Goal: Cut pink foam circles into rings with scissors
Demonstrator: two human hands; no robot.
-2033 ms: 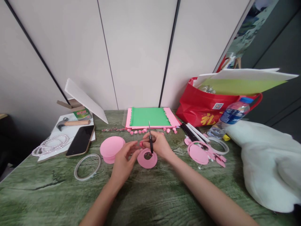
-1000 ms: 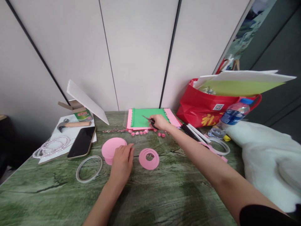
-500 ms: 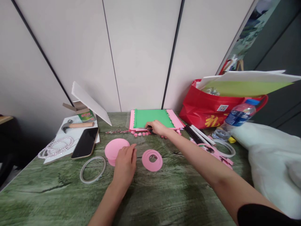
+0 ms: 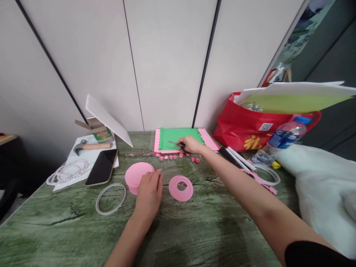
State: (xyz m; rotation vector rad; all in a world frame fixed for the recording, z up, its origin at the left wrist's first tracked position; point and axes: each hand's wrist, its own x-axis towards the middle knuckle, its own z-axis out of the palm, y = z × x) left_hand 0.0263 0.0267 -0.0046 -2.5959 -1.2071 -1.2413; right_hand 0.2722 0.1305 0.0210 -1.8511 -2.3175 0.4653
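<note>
My right hand (image 4: 191, 144) reaches far across the green table (image 4: 194, 230) and grips small scissors (image 4: 175, 143), whose blades lie over the green sheet (image 4: 180, 135) stacked on pink sheets. Small pink folded pieces (image 4: 169, 157) lie in a row just in front of that stack. My left hand (image 4: 149, 193) rests palm down on the table, fingers loosely curled, holding nothing, beside a stack of pink paper discs (image 4: 137, 175). A pink disc with cut rings (image 4: 181, 188) lies to the right of that hand.
A tape ring (image 4: 110, 193), a phone (image 4: 102, 167), beads (image 4: 66, 171) and a hammer (image 4: 89, 146) lie at the left. A red bag (image 4: 250, 129), a water bottle (image 4: 283, 141), pens (image 4: 236, 157), another tape ring (image 4: 267, 173) and a white cloth (image 4: 319, 193) fill the right.
My right hand left the ringed pink disc and carried the scissors to the far sheets. My left hand let go and settled on the table by the disc stack.
</note>
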